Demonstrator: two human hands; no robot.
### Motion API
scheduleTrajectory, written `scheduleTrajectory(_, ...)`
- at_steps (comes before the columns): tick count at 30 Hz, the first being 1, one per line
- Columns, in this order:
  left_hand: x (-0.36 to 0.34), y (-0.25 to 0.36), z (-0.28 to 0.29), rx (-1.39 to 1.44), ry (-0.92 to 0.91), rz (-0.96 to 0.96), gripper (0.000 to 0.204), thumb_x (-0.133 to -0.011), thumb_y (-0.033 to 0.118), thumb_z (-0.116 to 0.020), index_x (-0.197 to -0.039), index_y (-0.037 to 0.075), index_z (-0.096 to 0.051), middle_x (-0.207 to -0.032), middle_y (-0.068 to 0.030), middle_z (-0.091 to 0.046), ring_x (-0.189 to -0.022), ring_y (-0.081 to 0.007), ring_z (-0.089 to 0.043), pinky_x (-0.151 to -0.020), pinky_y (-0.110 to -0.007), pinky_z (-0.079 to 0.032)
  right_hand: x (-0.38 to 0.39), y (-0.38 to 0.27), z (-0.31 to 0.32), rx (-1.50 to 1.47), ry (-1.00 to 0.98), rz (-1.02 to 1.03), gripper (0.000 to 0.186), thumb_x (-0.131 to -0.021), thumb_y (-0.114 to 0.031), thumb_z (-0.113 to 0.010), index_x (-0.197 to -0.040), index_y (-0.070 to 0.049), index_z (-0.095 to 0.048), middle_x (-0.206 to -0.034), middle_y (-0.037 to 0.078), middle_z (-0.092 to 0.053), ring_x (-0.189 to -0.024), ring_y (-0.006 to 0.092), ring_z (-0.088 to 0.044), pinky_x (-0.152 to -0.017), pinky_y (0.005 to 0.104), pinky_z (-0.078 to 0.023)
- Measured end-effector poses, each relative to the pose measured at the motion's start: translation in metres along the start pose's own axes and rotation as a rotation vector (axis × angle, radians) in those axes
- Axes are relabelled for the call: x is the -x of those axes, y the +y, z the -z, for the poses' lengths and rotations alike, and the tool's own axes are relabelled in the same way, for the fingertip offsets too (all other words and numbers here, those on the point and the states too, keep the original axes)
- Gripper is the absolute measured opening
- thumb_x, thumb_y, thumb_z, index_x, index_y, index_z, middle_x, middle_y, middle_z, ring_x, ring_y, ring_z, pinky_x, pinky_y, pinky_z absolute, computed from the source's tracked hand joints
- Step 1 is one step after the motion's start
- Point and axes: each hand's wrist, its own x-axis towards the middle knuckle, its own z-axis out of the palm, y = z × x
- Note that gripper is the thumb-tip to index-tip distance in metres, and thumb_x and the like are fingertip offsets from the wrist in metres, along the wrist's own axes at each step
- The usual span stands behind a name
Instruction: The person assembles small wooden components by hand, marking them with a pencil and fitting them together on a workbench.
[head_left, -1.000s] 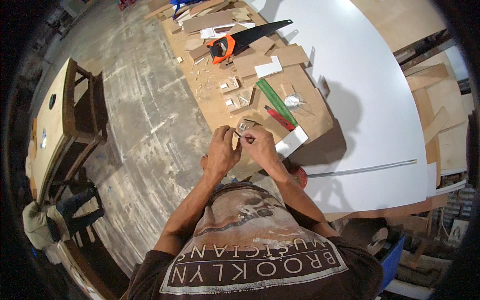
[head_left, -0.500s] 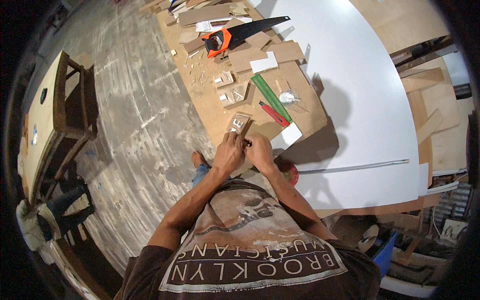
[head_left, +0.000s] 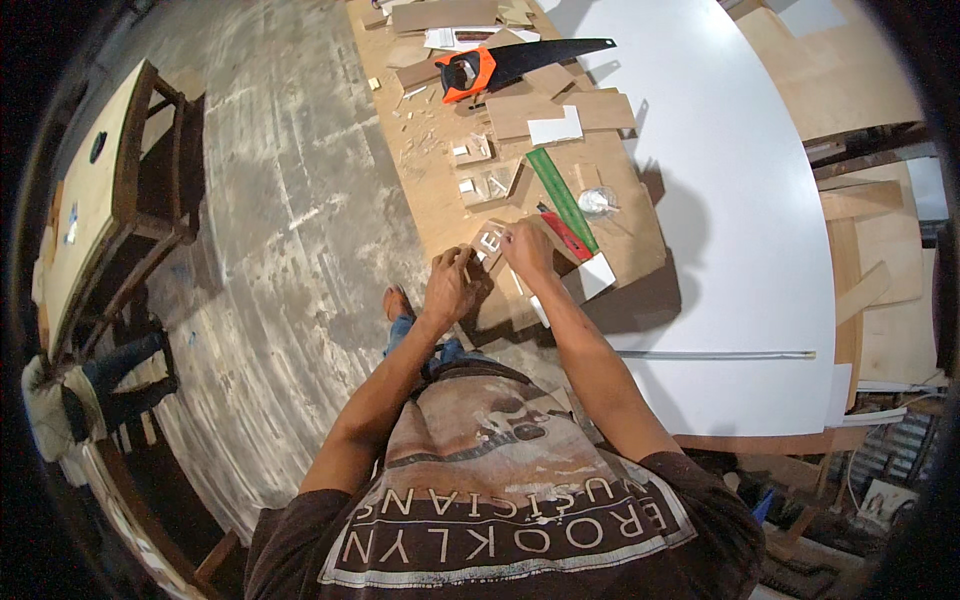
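On the workbench (head_left: 430,215) nearest me lies a small brown wooden block (head_left: 489,240) with white raised letter shapes on its top. My left hand (head_left: 450,287) curls its fingers at the block's near left edge, gripping there. At its right side is my right hand (head_left: 527,250), closed with knuckles up; whatever is in its fingers is hidden. A red utility knife (head_left: 567,236) and a green ruler (head_left: 562,200) lie just right of the right hand. Beyond the block sit two small wooden pieces (head_left: 490,187) bearing white bits.
A handsaw (head_left: 468,75) with an orange and black handle lies among wood offcuts (head_left: 510,115). A crumpled clear bag (head_left: 598,202) sits right of the ruler. A large white sheet (head_left: 740,250) spreads to the right. Another wooden table (head_left: 95,190) stands across the floor at left.
My hands were together over the block's near end; they have parted. My right hand moved forward to the block's right side, and the left shifted to its left edge. The view has shifted slightly.
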Motion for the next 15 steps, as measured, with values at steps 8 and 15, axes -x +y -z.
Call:
scheduleTrajectory(8, -0.001, -0.004, -0.004, -0.006, -0.055, 0.019, 0.074, -0.070, 0.004, -0.076, -0.138, 0.002, -0.048, -0.136, -0.0196, -0.053, -0.123, -0.0418, -0.048, -0.106, -0.045, -0.042, -0.010, -0.002, -0.004, 0.039, -0.113, -0.088, 0.015, -0.080, -0.017, -0.067, -0.080, -0.004, -0.074, -0.084, 0.021, -0.069, -0.083, 0.0404, -0.068, -0.075, 0.0502, -0.054)
scheduleTrajectory(15, -0.004, -0.008, -0.002, -0.025, -0.083, -0.018, 0.074, -0.070, 0.003, -0.075, -0.138, 0.001, -0.047, -0.136, -0.0187, -0.053, -0.124, -0.0410, -0.048, -0.107, -0.044, -0.041, -0.016, 0.003, -0.011, 0.095, -0.159, -0.087, 0.015, -0.079, -0.019, -0.068, -0.079, -0.005, -0.075, -0.084, 0.022, -0.070, -0.082, 0.0404, -0.068, -0.074, 0.0505, -0.055)
